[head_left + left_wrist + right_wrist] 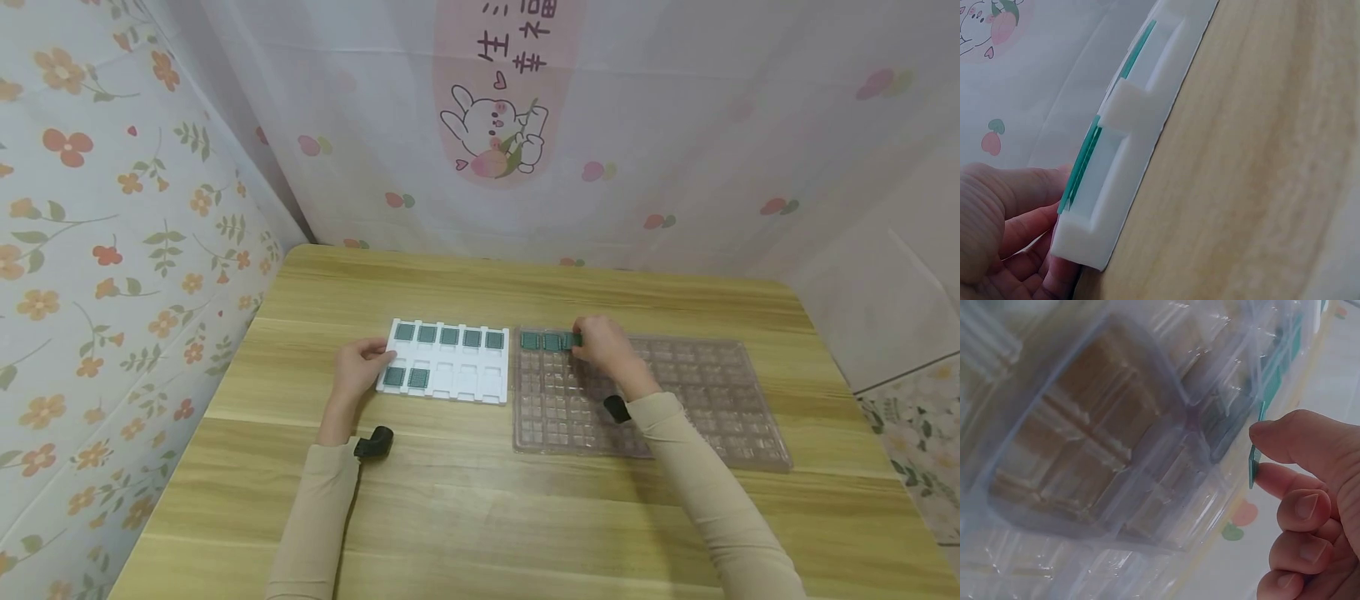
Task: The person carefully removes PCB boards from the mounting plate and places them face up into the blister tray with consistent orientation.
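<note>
My left hand (pixel 356 367) grips the left edge of a white tray (pixel 453 357), thumb on top and fingers at its side. Thin green square chips fill the tray's back row; two more chips (pixel 418 378) lie at the left of its front row. In the left wrist view, the thumb is close to the edge of a green chip (pixel 1080 169). My right hand (pixel 606 343) pinches one green chip (pixel 1252 467) between thumb and index finger, over the back row of a clear plastic tray (pixel 675 396). The other right fingers are curled.
Two green chips (pixel 541 342) sit in the clear tray's back left pockets, left of the right hand. Both trays lie side by side on a wooden table (pixel 450 500). A printed curtain (pixel 375 125) hangs behind, and a flowered one (pixel 112 292) at left.
</note>
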Demonstrator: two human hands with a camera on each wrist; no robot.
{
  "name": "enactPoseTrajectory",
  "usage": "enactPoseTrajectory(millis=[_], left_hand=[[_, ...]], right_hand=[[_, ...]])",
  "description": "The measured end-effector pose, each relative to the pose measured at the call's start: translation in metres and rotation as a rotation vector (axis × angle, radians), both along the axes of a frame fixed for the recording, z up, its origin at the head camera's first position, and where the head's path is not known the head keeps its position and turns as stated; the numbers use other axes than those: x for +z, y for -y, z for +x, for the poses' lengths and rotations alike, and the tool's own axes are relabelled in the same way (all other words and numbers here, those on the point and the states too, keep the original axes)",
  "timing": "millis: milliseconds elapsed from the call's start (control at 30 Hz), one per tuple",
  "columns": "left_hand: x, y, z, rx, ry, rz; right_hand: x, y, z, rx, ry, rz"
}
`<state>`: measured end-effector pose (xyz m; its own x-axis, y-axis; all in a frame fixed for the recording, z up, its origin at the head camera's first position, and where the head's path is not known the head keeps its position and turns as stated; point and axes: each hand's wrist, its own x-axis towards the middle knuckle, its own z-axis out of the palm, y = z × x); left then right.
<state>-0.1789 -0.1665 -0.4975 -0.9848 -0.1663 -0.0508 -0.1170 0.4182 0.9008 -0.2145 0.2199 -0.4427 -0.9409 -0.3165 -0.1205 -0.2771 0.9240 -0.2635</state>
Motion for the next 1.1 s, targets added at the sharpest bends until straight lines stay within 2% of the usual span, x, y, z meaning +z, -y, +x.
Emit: enactPoseTrajectory(millis=[167,433,1100], left_hand=[[-0.0002,0.0006,-0.0004,-0.003,-0.012,-0.003],[-0.0010,0.0001,-0.0018,0.000,-0.008,-0.006],[-0.0015,0.0002,-0.0007,-0.011,-0.014,0.008]], right_hand=[[0.0001,-0.0016,-0.0011,0.023,-0.010,0.004],[0.0001,-0.0033,-0.0015,0.022,0.030,0.017],[-0.0027,-0.0048,-0.0022,0.045,0.014,0.045]])
